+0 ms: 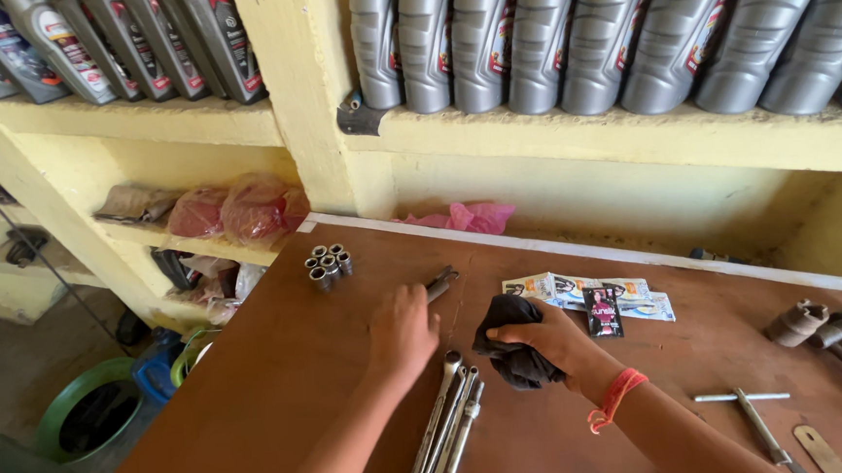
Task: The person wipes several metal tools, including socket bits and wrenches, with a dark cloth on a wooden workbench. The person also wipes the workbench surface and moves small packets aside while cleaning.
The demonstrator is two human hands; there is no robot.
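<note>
Yellow plaster wall (574,183) fitted with shelves (629,136); grey bottles (565,38) ranked above. Brown table (283,372) set against it. Concrete floor (2,389) seen lower left, daylit.

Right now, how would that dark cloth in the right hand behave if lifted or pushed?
The dark cloth looks floppy: it bunches and sags under the right hand. Probably light, likely to drape rather than roll. Pushed across the brown table, it would probably crumple and drag.
</note>
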